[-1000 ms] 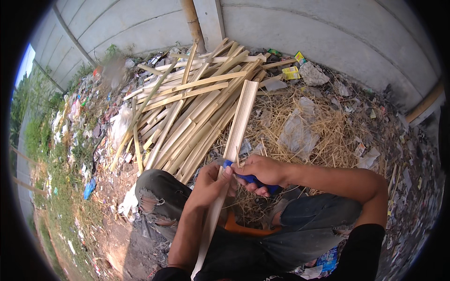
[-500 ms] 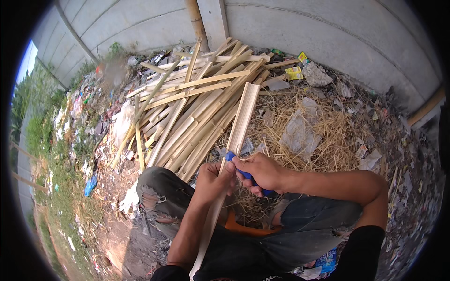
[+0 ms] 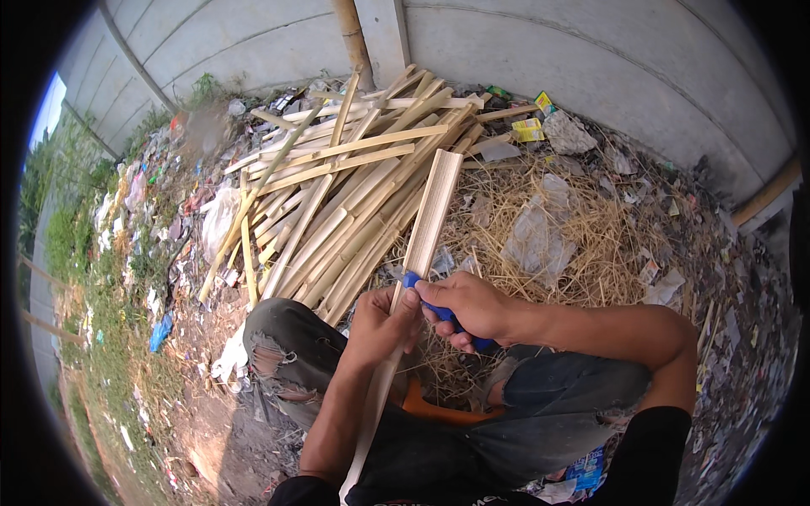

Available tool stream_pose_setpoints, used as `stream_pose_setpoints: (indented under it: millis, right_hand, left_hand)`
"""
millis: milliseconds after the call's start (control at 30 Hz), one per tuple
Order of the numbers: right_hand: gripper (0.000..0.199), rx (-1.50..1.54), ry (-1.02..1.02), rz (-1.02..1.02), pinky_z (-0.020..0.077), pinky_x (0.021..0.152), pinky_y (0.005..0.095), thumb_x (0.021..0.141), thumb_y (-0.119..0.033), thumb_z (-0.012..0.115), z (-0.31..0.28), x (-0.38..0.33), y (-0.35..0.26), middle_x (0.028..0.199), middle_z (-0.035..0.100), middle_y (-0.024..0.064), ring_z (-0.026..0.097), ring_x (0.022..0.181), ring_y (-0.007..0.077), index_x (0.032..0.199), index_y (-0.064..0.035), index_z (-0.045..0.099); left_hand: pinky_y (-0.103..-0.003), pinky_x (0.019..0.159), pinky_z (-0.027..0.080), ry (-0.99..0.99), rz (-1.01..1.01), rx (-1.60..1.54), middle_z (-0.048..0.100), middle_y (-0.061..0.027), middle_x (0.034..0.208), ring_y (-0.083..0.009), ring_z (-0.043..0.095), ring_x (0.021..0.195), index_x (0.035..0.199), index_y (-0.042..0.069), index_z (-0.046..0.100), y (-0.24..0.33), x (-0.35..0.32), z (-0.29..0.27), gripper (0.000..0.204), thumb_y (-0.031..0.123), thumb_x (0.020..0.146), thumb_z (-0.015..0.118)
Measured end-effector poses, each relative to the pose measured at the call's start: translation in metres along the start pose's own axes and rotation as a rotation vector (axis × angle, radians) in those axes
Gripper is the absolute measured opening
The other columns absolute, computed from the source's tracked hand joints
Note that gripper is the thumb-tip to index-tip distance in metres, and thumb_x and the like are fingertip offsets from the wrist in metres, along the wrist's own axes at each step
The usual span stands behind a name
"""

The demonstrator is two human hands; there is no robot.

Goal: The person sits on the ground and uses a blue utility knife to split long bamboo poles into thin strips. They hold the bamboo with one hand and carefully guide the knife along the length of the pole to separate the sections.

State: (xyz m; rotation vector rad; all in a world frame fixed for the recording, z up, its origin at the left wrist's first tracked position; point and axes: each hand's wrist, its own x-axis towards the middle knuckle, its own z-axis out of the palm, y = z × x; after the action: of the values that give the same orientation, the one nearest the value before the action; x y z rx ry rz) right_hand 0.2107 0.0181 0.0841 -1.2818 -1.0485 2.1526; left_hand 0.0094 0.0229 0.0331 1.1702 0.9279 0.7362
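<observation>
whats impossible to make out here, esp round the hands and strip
All in the head view:
Blue tool: partly covered by the grip of the right hand; any blade isn't clear.
Fingers of the left hand: partly behind the strip.
Strip's near end: cut off by the lower edge.
Ground left of the pile: blurred by a hazy spot.

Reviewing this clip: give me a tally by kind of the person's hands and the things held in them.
Hands: 2 (left hand, right hand)
Pale strip: 1
Blue-handled tool: 1
Total: 4
Left out: the strip pile, not held and too overlapped to count.
</observation>
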Motion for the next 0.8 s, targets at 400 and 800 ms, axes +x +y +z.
stream_pose_setpoints:
  millis: [400,800]
  right_hand:
    - [0.051,0.023,-0.256,0.135,0.0422,0.04,0.0272,0.108,-0.053,0.048,-0.021,-0.002,-0.009,0.065,0.052,-0.0005,0.047,0.044,0.0075,0.086,-0.0073,0.055]
    - [0.04,0.042,-0.09,0.127,0.0435,0.041,0.0283,0.107,-0.04,0.051,-0.009,-0.008,-0.014,0.069,0.055,0.0023,0.049,0.045,0.0091,0.089,-0.0049,0.058]
  left_hand:
    - [-0.03,0.068,0.056,-0.127,0.054,-0.105,0.071,-0.01,0.088,-0.0161,0.069,0.075,0.116,-0.002,0.06,0.007,-0.007,-0.004,0.032,0.029,0.109,0.058]
    - [-0.026,0.051,0.043,-0.055,0.039,-0.108,0.064,-0.0056,0.076,-0.0109,0.055,0.057,0.108,0.001,0.059,0.004,-0.001,0.001,0.028,0.028,0.106,0.063]
